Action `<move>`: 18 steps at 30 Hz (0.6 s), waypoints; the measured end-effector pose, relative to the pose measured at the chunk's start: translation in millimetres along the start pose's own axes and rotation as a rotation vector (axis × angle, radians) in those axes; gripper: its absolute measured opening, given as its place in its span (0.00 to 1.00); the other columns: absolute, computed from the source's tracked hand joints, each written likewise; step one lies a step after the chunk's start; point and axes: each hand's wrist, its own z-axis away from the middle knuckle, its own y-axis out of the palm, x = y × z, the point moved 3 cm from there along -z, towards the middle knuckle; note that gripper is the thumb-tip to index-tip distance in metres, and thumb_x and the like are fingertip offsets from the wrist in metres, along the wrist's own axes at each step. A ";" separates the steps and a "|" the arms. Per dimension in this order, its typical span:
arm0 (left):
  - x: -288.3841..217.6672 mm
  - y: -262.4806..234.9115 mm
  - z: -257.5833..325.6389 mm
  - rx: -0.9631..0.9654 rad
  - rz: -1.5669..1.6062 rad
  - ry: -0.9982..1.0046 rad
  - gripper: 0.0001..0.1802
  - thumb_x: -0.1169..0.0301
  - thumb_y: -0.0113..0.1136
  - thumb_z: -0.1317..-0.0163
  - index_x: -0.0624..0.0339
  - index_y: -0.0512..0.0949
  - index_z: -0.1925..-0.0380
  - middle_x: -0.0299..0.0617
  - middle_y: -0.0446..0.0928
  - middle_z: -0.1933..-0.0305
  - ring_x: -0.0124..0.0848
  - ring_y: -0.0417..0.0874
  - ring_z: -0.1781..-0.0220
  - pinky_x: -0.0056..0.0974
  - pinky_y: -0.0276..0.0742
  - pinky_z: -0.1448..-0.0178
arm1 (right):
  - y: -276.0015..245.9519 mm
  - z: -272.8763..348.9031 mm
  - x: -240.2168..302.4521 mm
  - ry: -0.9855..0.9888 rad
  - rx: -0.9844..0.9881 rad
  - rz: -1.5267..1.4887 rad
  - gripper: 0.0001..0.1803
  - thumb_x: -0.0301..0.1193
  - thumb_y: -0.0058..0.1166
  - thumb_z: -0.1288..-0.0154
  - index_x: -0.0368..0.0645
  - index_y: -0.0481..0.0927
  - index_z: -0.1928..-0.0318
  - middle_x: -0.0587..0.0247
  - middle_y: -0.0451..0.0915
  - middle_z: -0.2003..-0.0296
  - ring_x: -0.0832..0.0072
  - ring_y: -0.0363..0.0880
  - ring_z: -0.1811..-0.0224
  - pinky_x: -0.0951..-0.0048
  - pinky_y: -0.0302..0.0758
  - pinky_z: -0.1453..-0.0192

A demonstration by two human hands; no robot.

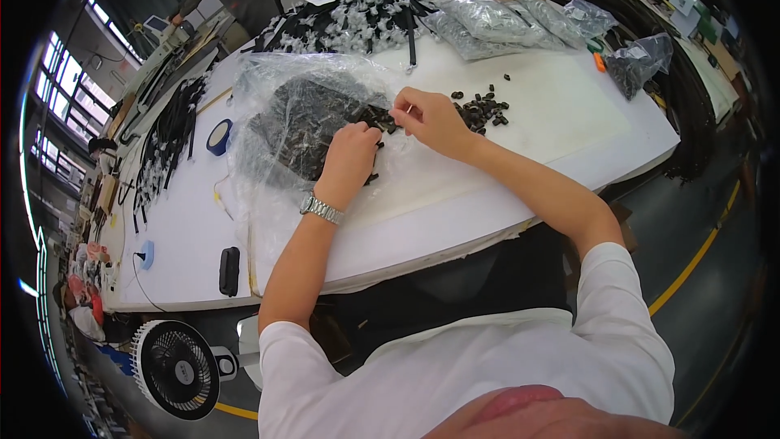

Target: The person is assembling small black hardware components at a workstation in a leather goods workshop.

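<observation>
Across the middle of the white table [581,134], I see the clear bag [296,126] slumped on the left, while small dark pieces [481,110] lie loose just beyond my right hand [435,122]; its thumb and fingers bend close together, and my left hand [351,156] curls at the bag's right side; I cannot tell whether either grips anything; a tug on the slack plastic could spill the contents, and a careless right-hand sweep could scatter the loose ones.
</observation>
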 end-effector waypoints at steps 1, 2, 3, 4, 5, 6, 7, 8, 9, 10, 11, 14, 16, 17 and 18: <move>1.4 -1.4 -1.9 0.005 0.010 -0.023 0.01 0.75 0.65 0.39 0.61 0.83 0.69 0.46 0.78 0.67 0.46 0.82 0.57 0.50 0.78 0.50 | 3.0 2.7 5.0 -0.080 0.017 0.091 0.09 0.31 0.63 0.26 0.39 0.80 0.59 0.62 0.85 0.72 0.74 0.84 0.73 0.70 0.78 0.65; 0.9 -2.4 -3.4 0.008 0.007 -0.019 0.01 0.75 0.65 0.39 0.61 0.83 0.69 0.46 0.78 0.67 0.46 0.82 0.57 0.50 0.78 0.50 | 2.9 4.0 7.3 -0.080 0.011 0.089 0.09 0.31 0.63 0.26 0.39 0.80 0.59 0.62 0.85 0.72 0.74 0.84 0.73 0.70 0.78 0.65; 1.3 -2.9 -4.2 0.045 -0.008 -0.048 0.02 0.75 0.65 0.38 0.60 0.84 0.68 0.46 0.79 0.66 0.46 0.82 0.57 0.50 0.79 0.50 | 2.6 4.3 9.8 -0.088 0.024 0.085 0.09 0.31 0.64 0.27 0.39 0.80 0.59 0.62 0.85 0.72 0.72 0.84 0.73 0.69 0.79 0.65; 1.6 -4.5 -3.2 0.084 -0.024 -0.076 0.03 0.74 0.65 0.37 0.60 0.85 0.67 0.46 0.80 0.65 0.47 0.83 0.56 0.49 0.79 0.49 | 3.3 4.6 12.0 -0.095 0.033 0.080 0.08 0.31 0.64 0.27 0.40 0.81 0.59 0.61 0.86 0.72 0.70 0.84 0.73 0.68 0.79 0.64; 1.0 -3.9 -3.1 0.088 -0.032 -0.070 0.03 0.74 0.65 0.37 0.60 0.85 0.67 0.46 0.80 0.65 0.47 0.83 0.56 0.49 0.79 0.49 | 2.6 4.0 12.5 -0.097 0.024 0.075 0.08 0.31 0.64 0.27 0.40 0.81 0.59 0.61 0.86 0.72 0.70 0.84 0.73 0.68 0.79 0.64; 0.0 -2.9 -3.6 0.024 0.025 -0.065 0.03 0.74 0.65 0.36 0.60 0.86 0.66 0.45 0.81 0.64 0.47 0.83 0.56 0.49 0.79 0.48 | 1.1 3.3 13.1 -0.102 0.021 0.101 0.08 0.32 0.65 0.28 0.40 0.81 0.60 0.60 0.85 0.72 0.69 0.84 0.72 0.68 0.79 0.64; -1.9 -3.4 -6.3 -0.042 0.085 -0.054 0.04 0.73 0.65 0.35 0.60 0.87 0.65 0.44 0.82 0.62 0.47 0.83 0.56 0.49 0.80 0.48 | -2.0 2.3 11.9 -0.106 0.014 0.132 0.09 0.32 0.65 0.28 0.40 0.81 0.60 0.60 0.85 0.73 0.68 0.84 0.72 0.68 0.79 0.64; -3.5 -4.4 -7.0 -0.043 0.078 -0.039 0.04 0.73 0.65 0.35 0.60 0.87 0.65 0.44 0.82 0.62 0.47 0.83 0.56 0.49 0.80 0.48 | -3.3 2.8 12.0 -0.110 -0.002 0.134 0.09 0.32 0.65 0.28 0.40 0.81 0.60 0.60 0.85 0.73 0.68 0.84 0.72 0.68 0.79 0.64; -5.7 -6.5 -6.2 -0.046 0.078 -0.047 0.05 0.73 0.65 0.34 0.60 0.87 0.63 0.44 0.82 0.62 0.46 0.83 0.55 0.48 0.80 0.47 | -1.7 5.9 12.2 -0.101 0.005 0.137 0.09 0.32 0.65 0.28 0.40 0.81 0.60 0.59 0.85 0.73 0.68 0.84 0.72 0.67 0.79 0.64; -8.3 -11.7 -2.8 -0.055 0.073 -0.062 0.05 0.72 0.65 0.34 0.60 0.88 0.62 0.43 0.83 0.61 0.46 0.82 0.55 0.48 0.80 0.46 | 2.3 8.2 13.5 -0.100 0.017 0.136 0.09 0.32 0.65 0.29 0.40 0.81 0.60 0.59 0.85 0.73 0.67 0.84 0.71 0.67 0.79 0.64; -9.2 -14.2 -4.1 -0.074 0.068 -0.061 0.07 0.74 0.65 0.33 0.63 0.88 0.59 0.45 0.85 0.58 0.46 0.84 0.55 0.45 0.81 0.49 | 4.4 9.5 11.1 -0.107 0.011 0.121 0.09 0.32 0.65 0.29 0.40 0.82 0.61 0.58 0.84 0.73 0.66 0.84 0.71 0.66 0.79 0.64; -15.1 -22.6 -5.8 -0.170 0.241 -0.199 0.06 0.73 0.63 0.31 0.61 0.87 0.59 0.44 0.84 0.63 0.45 0.86 0.61 0.43 0.83 0.53 | 6.4 11.1 8.7 -0.073 0.021 0.115 0.08 0.32 0.64 0.28 0.40 0.82 0.61 0.57 0.84 0.73 0.67 0.85 0.73 0.66 0.80 0.64; -14.4 -22.4 -7.1 -0.182 0.352 -0.257 0.08 0.75 0.60 0.28 0.63 0.87 0.57 0.44 0.85 0.67 0.38 0.86 0.70 0.38 0.82 0.61 | 5.8 10.8 8.2 -0.040 0.001 0.061 0.07 0.31 0.63 0.28 0.40 0.82 0.60 0.58 0.85 0.73 0.69 0.85 0.73 0.67 0.80 0.65; -14.0 -23.5 -7.8 -0.225 0.466 -0.304 0.09 0.75 0.58 0.26 0.64 0.87 0.56 0.43 0.85 0.69 0.33 0.85 0.72 0.35 0.81 0.63 | 9.0 13.0 8.0 0.001 0.003 0.003 0.06 0.29 0.62 0.28 0.39 0.82 0.60 0.59 0.85 0.73 0.71 0.85 0.74 0.68 0.80 0.66; -13.1 -23.8 -7.8 -0.267 0.581 -0.358 0.10 0.74 0.57 0.24 0.66 0.86 0.55 0.42 0.85 0.71 0.28 0.84 0.74 0.33 0.80 0.66 | 10.9 13.7 7.2 0.005 0.003 -0.008 0.06 0.29 0.62 0.28 0.39 0.82 0.60 0.59 0.85 0.73 0.71 0.85 0.74 0.68 0.80 0.66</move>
